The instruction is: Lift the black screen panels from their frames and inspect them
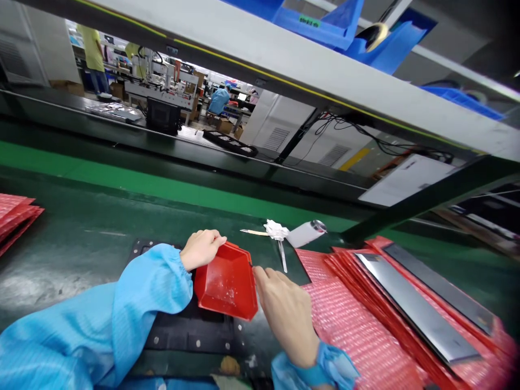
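Note:
A small red plastic tray (227, 284) sits tilted over a black fixture plate (190, 333) on the dark green bench. My left hand (202, 248) grips the tray's far left rim, fingers curled over the edge. My right hand (286, 311) lies against the tray's right side, fingers together and pointing at its rim; what they pinch, if anything, is hidden. Tiny white specks lie inside the tray. Both arms wear light blue sleeves.
Red bubble-wrap sheets (349, 325) with long dark metal strips (418, 311) lie at the right. Tweezers (281, 254), a white wad (277, 230) and a white cylinder (306, 233) sit behind the tray. More red sheets (14, 214) lie far left. People work in the background.

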The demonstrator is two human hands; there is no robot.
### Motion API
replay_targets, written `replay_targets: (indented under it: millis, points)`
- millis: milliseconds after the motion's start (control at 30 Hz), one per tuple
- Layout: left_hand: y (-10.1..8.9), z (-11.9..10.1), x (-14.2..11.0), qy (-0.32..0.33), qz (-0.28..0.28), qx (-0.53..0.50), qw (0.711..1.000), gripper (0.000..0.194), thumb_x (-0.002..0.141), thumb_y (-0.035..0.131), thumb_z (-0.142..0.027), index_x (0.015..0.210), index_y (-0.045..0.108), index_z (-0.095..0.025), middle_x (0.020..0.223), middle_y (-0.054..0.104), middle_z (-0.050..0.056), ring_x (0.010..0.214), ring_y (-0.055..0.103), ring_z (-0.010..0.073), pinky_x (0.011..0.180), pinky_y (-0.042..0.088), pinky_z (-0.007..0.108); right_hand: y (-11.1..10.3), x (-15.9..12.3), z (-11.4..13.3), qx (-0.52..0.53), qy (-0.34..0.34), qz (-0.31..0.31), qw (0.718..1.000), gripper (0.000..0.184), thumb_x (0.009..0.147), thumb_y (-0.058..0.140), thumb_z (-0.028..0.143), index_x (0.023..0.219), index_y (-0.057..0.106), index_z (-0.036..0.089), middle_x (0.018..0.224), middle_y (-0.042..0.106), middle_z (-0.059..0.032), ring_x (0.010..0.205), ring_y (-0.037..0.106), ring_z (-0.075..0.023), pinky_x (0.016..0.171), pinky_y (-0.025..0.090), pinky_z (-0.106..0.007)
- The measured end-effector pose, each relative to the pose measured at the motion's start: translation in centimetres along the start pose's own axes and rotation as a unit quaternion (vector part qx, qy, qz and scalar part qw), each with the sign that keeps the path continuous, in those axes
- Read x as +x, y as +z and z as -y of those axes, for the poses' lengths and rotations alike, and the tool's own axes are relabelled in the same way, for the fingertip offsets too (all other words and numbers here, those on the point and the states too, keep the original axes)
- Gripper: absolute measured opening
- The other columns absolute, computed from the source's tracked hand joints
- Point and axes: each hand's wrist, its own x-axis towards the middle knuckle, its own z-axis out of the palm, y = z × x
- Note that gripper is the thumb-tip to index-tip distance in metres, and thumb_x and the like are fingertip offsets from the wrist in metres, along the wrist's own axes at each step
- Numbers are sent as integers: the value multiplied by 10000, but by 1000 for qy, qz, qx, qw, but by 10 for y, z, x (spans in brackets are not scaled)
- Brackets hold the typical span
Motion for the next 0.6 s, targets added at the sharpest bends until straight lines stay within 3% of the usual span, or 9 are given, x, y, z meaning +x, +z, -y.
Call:
replay_targets:
  millis: [133,367,600]
  points:
    - [0,-1,-1,-1,1,15,1000,353,946,355,-410,846,635,-220,885,709,60,909,651,242,769,419,295,4,8,2,-4,14,4,1000,104,885,606,112,834,590,202,719,590,-12,707,576,-202,557,256,-310]
    - [0,-2,-1,-5,-4,18,1000,379,955,332,-418,835,628,-213,867,710,66,898,658,237,777,428,296,-1,-7,3,-20,-13,21,1000,183,819,647,36,872,596,204,716,592,-7,669,576,-198,540,251,-303]
    - [4,2,1,-8,-14,11,1000,373,961,328,-400,835,621,-208,887,709,85,915,657,254,784,421,308,11,12,3,-28,2,-18,999,147,890,552,74,822,580,201,690,592,-17,663,582,-195,531,251,-311]
